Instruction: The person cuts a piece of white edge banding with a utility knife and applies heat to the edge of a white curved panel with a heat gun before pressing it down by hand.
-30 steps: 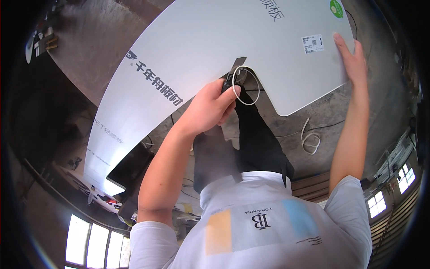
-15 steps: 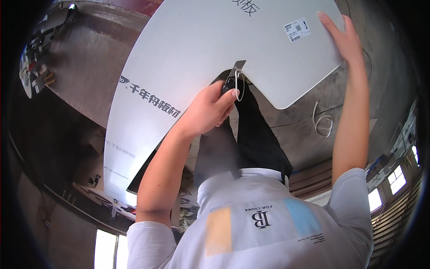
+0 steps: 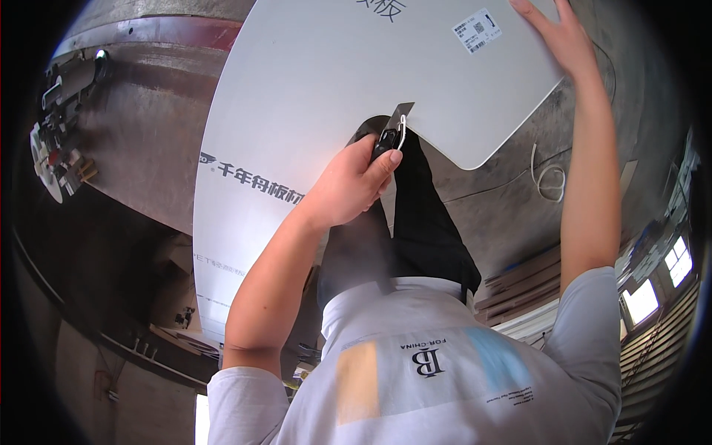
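A large white board (image 3: 311,89) with dark print and a white label (image 3: 477,32) tilts up in front of me. My left hand (image 3: 352,182) is closed round the black handle of a knife-like tool with a broad flat metal blade (image 3: 401,113). The blade lies by the board's near edge, close to where that edge bends. Beside it is a thin pale strip (image 3: 403,133), narrow and upright; I cannot tell whether it is fixed to the tool. With thumb and fingers apart, my right hand (image 3: 560,37) rests on the board's right edge, its fingertips partly behind it.
A curled white strip (image 3: 547,178) lies on the grey floor (image 3: 489,204) to the right. Stacked boards or slats (image 3: 519,293) stand lower right. Assorted gear (image 3: 63,163) sits at the far left. My legs (image 3: 423,215) are right under the board's near edge.
The view has shifted a little, and the board's left edge sits further right. The pale strip by the blade, a wide loop before, now looks narrow. Both hands keep their places on tool and board.
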The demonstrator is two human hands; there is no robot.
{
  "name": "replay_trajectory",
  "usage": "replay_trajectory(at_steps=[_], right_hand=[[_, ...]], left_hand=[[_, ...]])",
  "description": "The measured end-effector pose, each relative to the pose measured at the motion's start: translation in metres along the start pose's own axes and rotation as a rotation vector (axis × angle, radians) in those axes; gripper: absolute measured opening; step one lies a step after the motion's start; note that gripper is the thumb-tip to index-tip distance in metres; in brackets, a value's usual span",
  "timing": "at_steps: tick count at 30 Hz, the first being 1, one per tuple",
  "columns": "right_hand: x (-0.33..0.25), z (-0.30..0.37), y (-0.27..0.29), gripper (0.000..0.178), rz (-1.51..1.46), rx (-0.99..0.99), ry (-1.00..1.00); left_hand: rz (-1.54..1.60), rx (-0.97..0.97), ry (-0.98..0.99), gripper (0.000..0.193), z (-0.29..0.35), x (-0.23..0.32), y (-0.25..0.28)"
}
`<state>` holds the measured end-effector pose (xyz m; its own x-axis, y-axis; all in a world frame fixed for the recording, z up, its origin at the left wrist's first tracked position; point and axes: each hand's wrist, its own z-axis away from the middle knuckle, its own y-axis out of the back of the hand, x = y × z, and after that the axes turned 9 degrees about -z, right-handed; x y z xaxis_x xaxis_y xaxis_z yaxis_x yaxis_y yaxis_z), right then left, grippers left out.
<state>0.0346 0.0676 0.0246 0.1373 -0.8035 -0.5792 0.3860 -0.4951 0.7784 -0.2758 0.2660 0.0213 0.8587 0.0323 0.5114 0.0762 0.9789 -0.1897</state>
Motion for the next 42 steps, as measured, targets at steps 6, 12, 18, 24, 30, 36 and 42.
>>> replay_trajectory(at_steps=[6, 12, 18, 24, 30, 36, 42], right_hand=[[-0.005, 0.004, -0.001, 0.073, -0.029, 0.013, -0.034], [-0.004, 0.003, 0.000, 0.072, -0.019, -0.006, -0.034], [0.004, 0.000, 0.004, 0.073, 0.002, 0.013, -0.050], [-0.009, 0.006, 0.005, 0.076, -0.012, 0.004, -0.036], [-0.001, -0.001, 0.000, 0.078, -0.009, -0.004, -0.083], [0.004, -0.003, -0.002, 0.079, 0.060, 0.013, -0.068], [-0.003, -0.001, 0.002, 0.079, 0.089, -0.009, -0.069]], left_hand=[[-0.089, -0.017, -0.009, 0.039, -0.003, 0.002, 0.002], [-0.178, -0.058, -0.060, 0.036, -0.010, -0.001, 0.004], [-0.322, -0.113, -0.052, 0.035, -0.016, 0.008, 0.002], [-0.413, -0.157, -0.103, 0.035, -0.019, 0.009, -0.006], [-0.466, -0.209, -0.088, 0.032, -0.021, 0.017, -0.025], [-0.510, -0.206, -0.103, 0.034, -0.027, 0.008, -0.044], [-0.494, -0.188, -0.114, 0.035, -0.029, 0.002, -0.059]])
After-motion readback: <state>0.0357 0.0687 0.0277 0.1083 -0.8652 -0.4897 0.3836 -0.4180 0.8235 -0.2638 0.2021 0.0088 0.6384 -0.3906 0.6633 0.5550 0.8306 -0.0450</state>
